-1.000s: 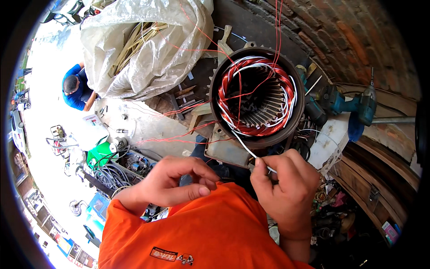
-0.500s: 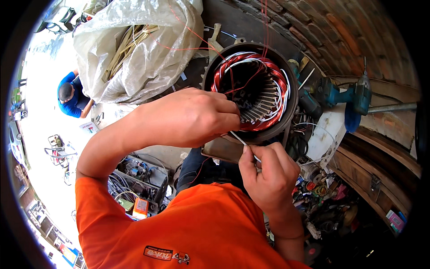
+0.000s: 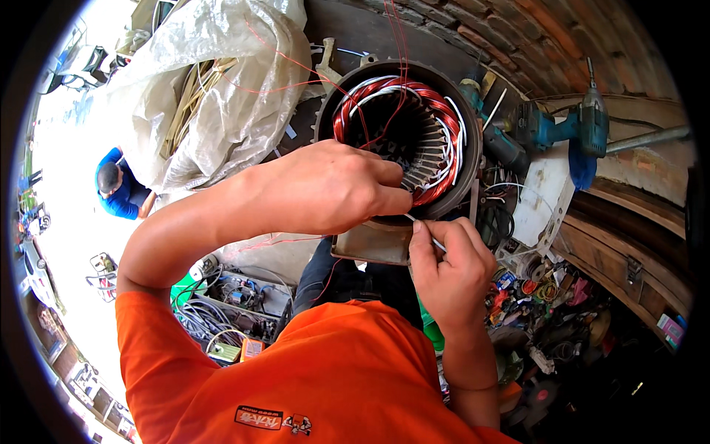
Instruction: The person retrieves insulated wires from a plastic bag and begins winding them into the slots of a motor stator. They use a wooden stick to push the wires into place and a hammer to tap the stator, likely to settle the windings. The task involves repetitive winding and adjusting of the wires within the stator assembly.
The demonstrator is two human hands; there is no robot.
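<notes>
while the left hand (image 3: 333,189) pinches red windings (image 3: 436,177) inside the stator housing (image 3: 473,133), the right hand (image 3: 447,270) seemingly pinches white sleeving (image 3: 423,229).

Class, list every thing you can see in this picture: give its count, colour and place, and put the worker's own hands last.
motor stator: one, dark housing, upper centre
copper windings: red coils with white sleeves, inside the stator
thin white sleeve: one, between both hands
plastic sack: one, translucent white, upper left
power drill: one, teal, upper right
loose cables: many, grey, lower left
another person: one, blue top, far left
left hand: at the stator's lower rim
right hand: pinching the sleeve
</notes>
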